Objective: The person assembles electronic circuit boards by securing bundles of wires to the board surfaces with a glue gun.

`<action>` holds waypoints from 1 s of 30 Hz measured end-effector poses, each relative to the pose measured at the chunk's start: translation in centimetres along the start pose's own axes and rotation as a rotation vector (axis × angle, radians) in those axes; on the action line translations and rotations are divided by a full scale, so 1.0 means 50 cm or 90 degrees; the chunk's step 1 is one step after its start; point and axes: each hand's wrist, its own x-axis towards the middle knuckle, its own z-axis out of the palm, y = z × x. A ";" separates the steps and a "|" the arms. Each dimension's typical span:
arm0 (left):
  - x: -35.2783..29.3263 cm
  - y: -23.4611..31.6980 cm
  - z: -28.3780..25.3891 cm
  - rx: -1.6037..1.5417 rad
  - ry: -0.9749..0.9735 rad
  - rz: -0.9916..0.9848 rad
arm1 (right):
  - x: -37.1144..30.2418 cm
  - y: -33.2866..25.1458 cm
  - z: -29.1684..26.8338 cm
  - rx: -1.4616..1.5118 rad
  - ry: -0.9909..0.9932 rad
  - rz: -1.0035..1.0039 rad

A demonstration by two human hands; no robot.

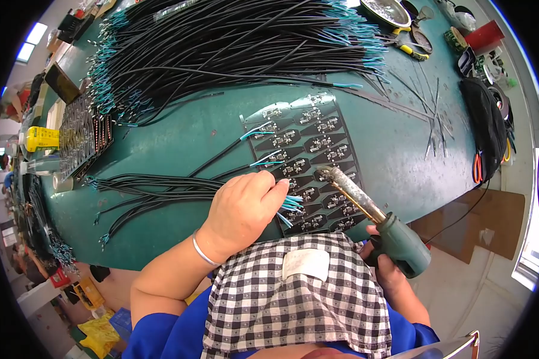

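A green desk (173, 143) carries a black board (308, 170); behind it, cables (221, 48) and a metal bowl (384, 11). Left hand (245, 209) pinches wires (290, 203); right hand (384, 263) grips an iron (371, 215).

A single head-worn fisheye view looks steeply down from close above the person's chest onto the green bench (179, 143), facing forward across it. Forearms enter from the lower edge, and straight edges bow toward the dark round rim.
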 end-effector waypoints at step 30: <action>0.006 0.003 0.003 0.020 -0.007 0.042 | -0.010 0.029 0.010 -0.471 -0.001 -0.264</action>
